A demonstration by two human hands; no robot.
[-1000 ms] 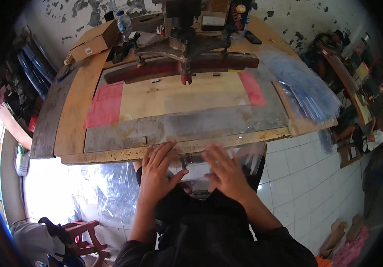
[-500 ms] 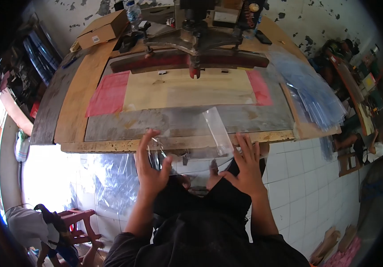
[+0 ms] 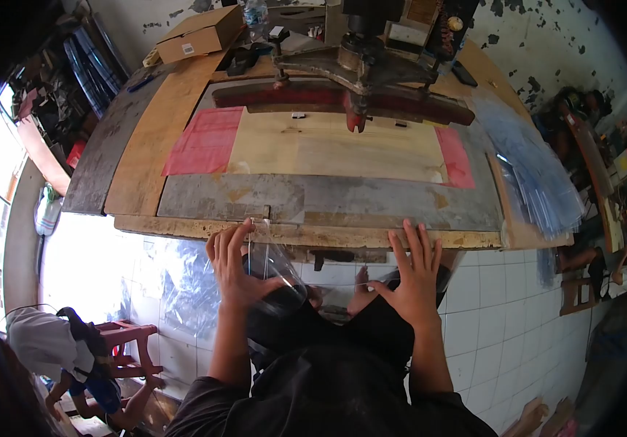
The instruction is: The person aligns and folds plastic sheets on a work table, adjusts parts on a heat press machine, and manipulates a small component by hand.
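My left hand (image 3: 237, 266) is at the table's front edge, fingers bent and thumb held apart. Beside its thumb and fingertips, a curved clear plastic sheet (image 3: 278, 271) hangs below the edge; its full outline is hard to see. My right hand (image 3: 417, 280) has its fingers spread, with the fingertips by the front edge and nothing visibly gripped. Beyond both hands, a pale yellow board (image 3: 335, 153) with pink ends lies on the grey plate (image 3: 211, 193). A press head with a red and dark bar (image 3: 291, 98) stands over the board's back edge.
Stacked clear sheets (image 3: 539, 182) lie at the table's right. A cardboard box (image 3: 200, 35), a bottle (image 3: 255, 18) and a phone (image 3: 463, 73) sit at the back. One person is at lower left near a red stool (image 3: 127, 331); others are at right.
My hands have moved from close together to farther apart. The clear sheet that stood up between them at the table edge now curves beside my left hand. The view has shifted.
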